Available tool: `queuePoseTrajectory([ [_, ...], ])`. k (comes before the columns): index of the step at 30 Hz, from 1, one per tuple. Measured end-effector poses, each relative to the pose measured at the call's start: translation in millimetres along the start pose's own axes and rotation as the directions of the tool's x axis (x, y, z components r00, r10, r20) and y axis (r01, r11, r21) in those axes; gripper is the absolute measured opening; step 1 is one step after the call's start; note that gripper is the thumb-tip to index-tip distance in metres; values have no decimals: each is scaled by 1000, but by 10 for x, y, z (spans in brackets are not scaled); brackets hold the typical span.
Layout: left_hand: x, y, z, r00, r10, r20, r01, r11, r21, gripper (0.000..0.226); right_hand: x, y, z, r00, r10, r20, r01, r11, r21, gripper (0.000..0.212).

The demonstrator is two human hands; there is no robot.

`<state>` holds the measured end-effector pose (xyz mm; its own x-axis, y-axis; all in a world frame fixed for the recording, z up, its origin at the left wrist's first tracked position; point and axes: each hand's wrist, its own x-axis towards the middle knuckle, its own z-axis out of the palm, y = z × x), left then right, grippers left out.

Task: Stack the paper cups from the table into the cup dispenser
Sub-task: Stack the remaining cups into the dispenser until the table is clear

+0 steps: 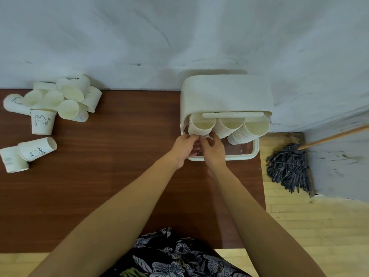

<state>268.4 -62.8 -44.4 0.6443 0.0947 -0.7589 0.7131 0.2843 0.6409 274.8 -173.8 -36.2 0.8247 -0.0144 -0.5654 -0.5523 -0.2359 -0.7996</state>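
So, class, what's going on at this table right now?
A person is loading paper cups into a white cup dispenser on the brown table. Both the left hand and the right hand are at the leftmost stack of three in the dispenser, fingers curled at its lower end. A pile of loose cups still waits at the table's far left.

White dispenser (226,96) at two o'clock holds three cup stacks (229,126) (mouths toward the viewer); loose cups (60,98) lie heaped at ten o'clock.
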Motion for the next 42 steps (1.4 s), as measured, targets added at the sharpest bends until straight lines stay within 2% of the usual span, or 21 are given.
queuePoseTrajectory([
  [3, 17, -8, 13, 999, 44, -6, -44, 999, 14, 33, -16, 72, -46, 999, 21, -32, -23, 998, -60, 31],
  [6, 39, 1, 51, 998, 64, -5, -64, 998, -12, 42, -44, 146, -151, 968, 80, -240, -91, 995, -36, 23],
  [9, 50, -15, 107, 1000, 22, 17, -21, 997, -77, 51, -28, 143, -366, 880, 137, -455, -99, 989, 106, 50],
  [11, 50, -31, 136, 1000, 14, 12, -12, 994, -108, 57, 22, 139, -530, 848, 99, -520, -60, 994, 92, 71],
  [14, 65, -42, 140, 999, 46, -2, -46, 993, -107, 68, 147, 123, -687, 866, 25, -499, 1, 999, 52, 84],
  [17, 89, -56, 124, 998, 61, -14, -62, 994, -87, 71, 276, 87, -728, 898, -21, -440, 51, 997, 58, 81],
  [21, 108, -79, 160, 999, 47, -15, -48, 995, -92, 69, 423, 45, -731, 898, -83, -431, 92, 996, 0, 74],
  [27, 201, -67, 213, 996, 60, -63, -70, 983, -167, 61, 442, 43, -728, 907, -85, -413, 106, 994, 28, 75],
  [34, 246, -88, 239, 991, 110, -76, -119, 985, -127, 61, 434, 74, -798, 909, -63, -413, 86, 996, 38, 74],
  [38, 188, -83, 249, 982, 161, -101, -167, 984, -60, 61, 396, 50, -813, 904, -92, -418, 77, 996, -53, 76],
  [42, 100, -58, 245, 976, 164, -141, -166, 986, 0, 56, 341, 73, -813, 897, -127, -423, 116, 992, -52, 70],
])
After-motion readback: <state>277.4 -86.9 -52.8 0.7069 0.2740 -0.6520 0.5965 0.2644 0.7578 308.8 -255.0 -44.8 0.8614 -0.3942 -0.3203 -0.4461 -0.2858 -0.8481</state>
